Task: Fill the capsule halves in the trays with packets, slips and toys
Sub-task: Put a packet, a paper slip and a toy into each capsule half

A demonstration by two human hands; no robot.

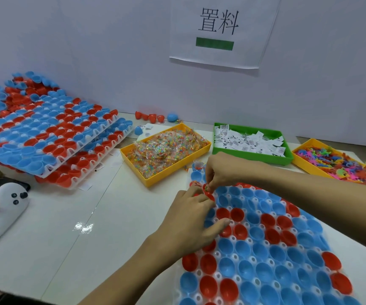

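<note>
A white tray (252, 259) of red and blue capsule halves lies in front of me at the lower right. My right hand (221, 170) reaches over its far left corner and pinches a small packet (206, 187) above a red capsule half (209, 195). My left hand (191, 221) rests on the tray's left edge, fingers curled over the halves, and I cannot tell whether it holds anything. A yellow tray of bead packets (166, 148), a green tray of paper slips (250, 140) and a yellow tray of coloured toys (340, 161) stand behind.
Stacked trays of capsule halves (45, 137) sit at the left, with a loose heap of halves (19, 91) behind them. A white tool with dark dots (8, 201) lies at the left edge. Loose halves (153, 117) lie by the back wall.
</note>
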